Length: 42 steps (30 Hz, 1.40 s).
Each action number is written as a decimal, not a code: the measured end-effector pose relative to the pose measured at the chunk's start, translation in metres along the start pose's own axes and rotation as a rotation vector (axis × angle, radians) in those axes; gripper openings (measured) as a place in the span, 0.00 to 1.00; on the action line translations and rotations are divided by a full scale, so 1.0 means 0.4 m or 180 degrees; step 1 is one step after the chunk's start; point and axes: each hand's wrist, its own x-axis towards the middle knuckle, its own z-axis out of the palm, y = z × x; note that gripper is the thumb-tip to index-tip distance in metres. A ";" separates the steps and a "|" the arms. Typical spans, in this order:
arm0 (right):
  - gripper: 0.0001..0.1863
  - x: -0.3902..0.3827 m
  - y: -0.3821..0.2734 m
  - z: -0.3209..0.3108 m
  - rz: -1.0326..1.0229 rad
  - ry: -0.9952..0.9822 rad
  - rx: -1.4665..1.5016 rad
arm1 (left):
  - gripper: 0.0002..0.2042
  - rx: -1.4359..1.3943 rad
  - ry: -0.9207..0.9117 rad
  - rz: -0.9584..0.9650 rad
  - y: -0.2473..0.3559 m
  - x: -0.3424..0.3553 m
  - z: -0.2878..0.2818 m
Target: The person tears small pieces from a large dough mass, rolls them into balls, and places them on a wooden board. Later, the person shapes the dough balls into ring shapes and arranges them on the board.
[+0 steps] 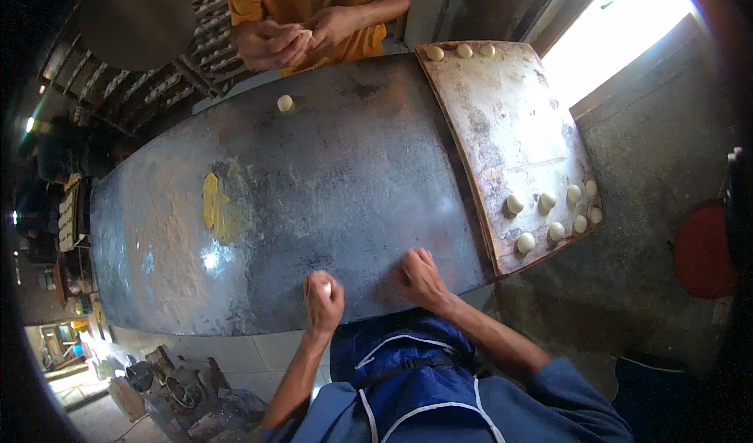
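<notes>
Rn, dough pc (326,288) in L hand (322,308).

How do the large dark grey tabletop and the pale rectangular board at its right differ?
The large dark grey tabletop is far bigger than the pale rectangular board. The tabletop shows a yellow patch; the board is mottled white and brown. One small round whitish ball lies on the tabletop; the board carries several. Both surfaces look worn and stained.
</notes>
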 end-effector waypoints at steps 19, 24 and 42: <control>0.12 -0.084 0.075 -0.078 0.0068 0.0591 -0.0343 | 0.14 0.1072 -0.0710 0.0105 -0.013 0.004 -0.168; 0.19 -0.097 0.015 -0.214 0.0009 0.0322 -0.0574 | 0.13 0.0401 -0.2798 0.0182 0.083 0.143 -0.263; 0.36 0.178 0.268 -0.632 0.0834 0.2131 -0.0540 | 0.45 -0.0085 -0.0356 0.0609 0.517 0.625 0.628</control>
